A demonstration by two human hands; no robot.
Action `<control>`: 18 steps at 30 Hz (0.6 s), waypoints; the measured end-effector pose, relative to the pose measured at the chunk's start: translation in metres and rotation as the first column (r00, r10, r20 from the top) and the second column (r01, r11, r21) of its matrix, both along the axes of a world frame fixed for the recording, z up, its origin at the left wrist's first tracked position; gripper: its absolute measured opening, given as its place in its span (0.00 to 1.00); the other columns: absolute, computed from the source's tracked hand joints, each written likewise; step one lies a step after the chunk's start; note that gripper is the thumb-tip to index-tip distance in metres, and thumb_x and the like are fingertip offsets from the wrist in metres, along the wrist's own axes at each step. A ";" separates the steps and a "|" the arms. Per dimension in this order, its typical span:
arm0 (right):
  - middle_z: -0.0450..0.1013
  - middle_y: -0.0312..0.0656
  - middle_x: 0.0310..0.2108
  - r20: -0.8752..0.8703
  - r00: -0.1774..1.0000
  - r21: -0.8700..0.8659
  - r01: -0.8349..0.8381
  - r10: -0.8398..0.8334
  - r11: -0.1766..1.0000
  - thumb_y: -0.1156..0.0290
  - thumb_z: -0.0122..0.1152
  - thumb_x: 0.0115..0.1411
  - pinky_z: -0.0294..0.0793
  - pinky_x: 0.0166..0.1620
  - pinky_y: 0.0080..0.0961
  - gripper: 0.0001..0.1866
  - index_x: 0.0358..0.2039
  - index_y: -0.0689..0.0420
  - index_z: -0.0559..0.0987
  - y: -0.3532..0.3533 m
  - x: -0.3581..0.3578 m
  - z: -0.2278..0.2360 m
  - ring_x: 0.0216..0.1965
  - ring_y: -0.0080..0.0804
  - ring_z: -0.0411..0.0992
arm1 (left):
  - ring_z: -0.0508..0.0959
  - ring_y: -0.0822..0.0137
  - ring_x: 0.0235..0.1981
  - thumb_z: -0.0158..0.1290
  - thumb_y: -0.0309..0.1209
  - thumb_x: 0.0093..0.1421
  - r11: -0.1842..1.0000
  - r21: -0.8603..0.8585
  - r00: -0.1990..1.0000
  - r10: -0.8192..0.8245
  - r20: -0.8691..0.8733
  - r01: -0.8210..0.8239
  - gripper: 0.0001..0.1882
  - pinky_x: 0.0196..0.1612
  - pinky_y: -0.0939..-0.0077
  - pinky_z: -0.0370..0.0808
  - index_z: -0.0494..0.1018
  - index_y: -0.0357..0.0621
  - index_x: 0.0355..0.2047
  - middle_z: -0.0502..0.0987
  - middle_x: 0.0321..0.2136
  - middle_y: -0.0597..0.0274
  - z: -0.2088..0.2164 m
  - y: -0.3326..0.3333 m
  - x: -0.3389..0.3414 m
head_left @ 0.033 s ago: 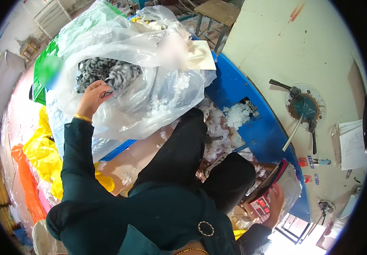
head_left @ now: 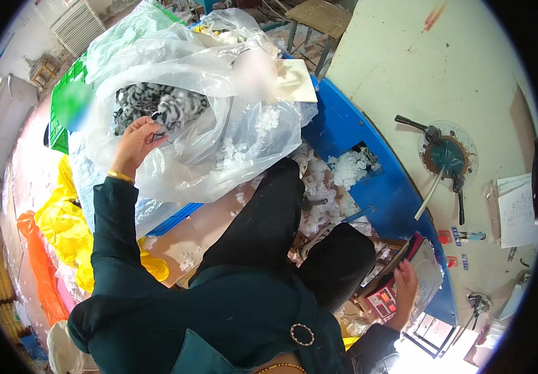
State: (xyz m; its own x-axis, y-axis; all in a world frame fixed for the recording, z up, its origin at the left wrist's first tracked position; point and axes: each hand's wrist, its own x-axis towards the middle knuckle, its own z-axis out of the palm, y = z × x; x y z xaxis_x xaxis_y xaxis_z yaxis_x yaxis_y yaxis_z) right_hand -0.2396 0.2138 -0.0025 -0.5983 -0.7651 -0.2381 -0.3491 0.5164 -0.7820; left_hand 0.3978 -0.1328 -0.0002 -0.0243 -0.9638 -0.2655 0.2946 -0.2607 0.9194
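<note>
My left hand (head_left: 136,143) is closed, its fingertips pinching a small black-and-white fluffy piece (head_left: 158,129) with a thin dark loop hanging from it. It is over the mouth of a large clear plastic bag (head_left: 188,168). Inside that bag lie more black-and-white fluffy pieces (head_left: 183,107). Off to the lower right, my right hand (head_left: 406,292) is open, fingers slightly bent, beside a red-framed scale (head_left: 382,302) with a lit red display. Its fingertips are at the scale's pan (head_left: 428,277); whether they touch it I cannot tell.
A pale worktable (head_left: 375,93) with a blue side panel (head_left: 344,118) runs along the right, bearing a round fixture (head_left: 445,156) and papers (head_left: 518,215). White fluff (head_left: 322,199) lies beneath. A green crate (head_left: 63,128), yellow bag (head_left: 63,218) and orange bag (head_left: 43,274) are at left.
My right hand has shifted slightly up beside the scale, its fingers a little differently bent. My left hand keeps its pinch, almost in the same place.
</note>
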 end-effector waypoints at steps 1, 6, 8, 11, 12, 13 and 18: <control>0.73 0.45 0.47 -0.029 0.996 -0.045 -0.081 0.080 0.996 0.75 0.60 0.57 0.71 0.48 0.24 0.23 0.54 0.62 0.71 -0.015 0.003 -0.003 0.46 0.29 0.72 | 0.68 0.77 0.23 0.45 0.18 0.55 0.996 -0.084 0.995 -0.049 -0.083 0.042 0.09 0.51 0.54 0.75 0.73 0.41 0.34 0.72 0.24 0.71 0.006 0.007 -0.001; 0.73 0.44 0.47 0.073 0.898 -0.181 -0.416 0.434 0.891 0.80 0.61 0.55 0.73 0.49 0.26 0.21 0.50 0.59 0.74 -0.105 0.098 0.023 0.48 0.32 0.74 | 0.68 0.75 0.21 0.44 0.18 0.55 0.972 -0.227 0.996 0.039 -0.081 -0.057 0.16 0.43 0.65 0.76 0.73 0.41 0.43 0.71 0.23 0.70 0.080 0.057 -0.113; 0.73 0.43 0.46 0.001 0.810 -0.347 -0.549 0.586 0.760 0.80 0.62 0.54 0.74 0.44 0.22 0.18 0.47 0.59 0.77 -0.134 0.142 0.034 0.42 0.30 0.75 | 0.70 0.70 0.26 0.48 0.19 0.52 0.953 -0.275 0.986 -0.095 0.138 0.130 0.13 0.41 0.69 0.75 0.73 0.40 0.39 0.71 0.30 0.65 0.048 0.067 -0.121; 0.72 0.39 0.39 -0.232 0.788 -0.649 -0.562 0.570 0.513 0.82 0.66 0.49 0.74 0.33 0.18 0.19 0.43 0.55 0.81 -0.153 0.183 0.060 0.33 0.24 0.74 | 0.73 0.67 0.31 0.53 0.20 0.49 0.911 -0.070 0.910 -0.410 -0.062 0.405 0.11 0.41 0.73 0.73 0.73 0.39 0.35 0.74 0.38 0.59 0.033 0.086 -0.182; 0.72 0.40 0.39 -0.326 0.800 -0.622 -0.583 0.505 0.523 0.81 0.68 0.46 0.74 0.33 0.22 0.20 0.42 0.54 0.81 -0.152 0.189 0.066 0.33 0.29 0.74 | 0.73 0.72 0.30 0.51 0.20 0.50 0.871 -0.029 0.843 -0.483 -0.238 0.491 0.15 0.38 0.76 0.73 0.73 0.41 0.40 0.75 0.34 0.65 0.040 0.097 -0.213; 0.71 0.40 0.39 -0.604 0.685 -0.525 -0.726 0.406 0.444 0.77 0.70 0.43 0.73 0.33 0.27 0.20 0.40 0.53 0.81 -0.161 0.185 0.069 0.33 0.35 0.73 | 0.73 0.76 0.28 0.49 0.20 0.52 0.819 0.022 0.752 -0.517 -0.408 0.574 0.19 0.36 0.79 0.73 0.73 0.43 0.45 0.76 0.30 0.70 0.045 0.107 -0.241; 0.69 0.38 0.39 -0.574 0.633 -0.315 -0.756 0.519 0.573 0.74 0.67 0.46 0.72 0.34 0.33 0.11 0.31 0.55 0.74 -0.135 0.148 0.051 0.33 0.38 0.72 | 0.76 0.71 0.42 0.49 0.25 0.58 0.642 0.245 0.672 -0.590 -0.448 0.727 0.12 0.45 0.74 0.74 0.74 0.44 0.43 0.77 0.38 0.69 0.038 0.107 -0.292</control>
